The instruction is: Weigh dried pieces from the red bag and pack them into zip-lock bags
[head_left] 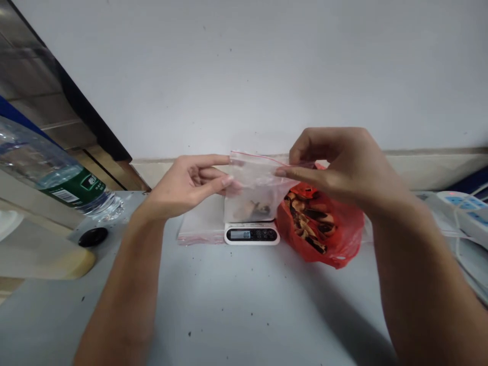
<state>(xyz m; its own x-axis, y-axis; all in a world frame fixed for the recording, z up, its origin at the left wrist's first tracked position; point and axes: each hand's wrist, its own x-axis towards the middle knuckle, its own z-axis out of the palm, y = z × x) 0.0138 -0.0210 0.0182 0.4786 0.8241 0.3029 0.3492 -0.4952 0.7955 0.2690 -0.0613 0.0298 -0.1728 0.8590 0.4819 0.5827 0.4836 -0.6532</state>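
A clear zip-lock bag (253, 178) with a red line along its top hangs between my hands, a few brown dried pieces in its bottom. My left hand (190, 180) pinches its left edge between thumb and fingers. At the top right corner, my right hand (335, 162) grips it with thumb and fingers closed. Just below and behind the bag is a small white digital scale (251, 235), its display reading 0.0. To the right, an open red plastic bag (343, 239) holds several dark brown dried pieces (310, 218).
A stack of flat zip-lock bags (201, 223) lies left of the scale. Further left are a water bottle (72, 178), a black round object (93, 237) and a translucent container (41, 249). A white power strip (465, 208) with cables sits at right. A white wall (244, 76) rises behind.
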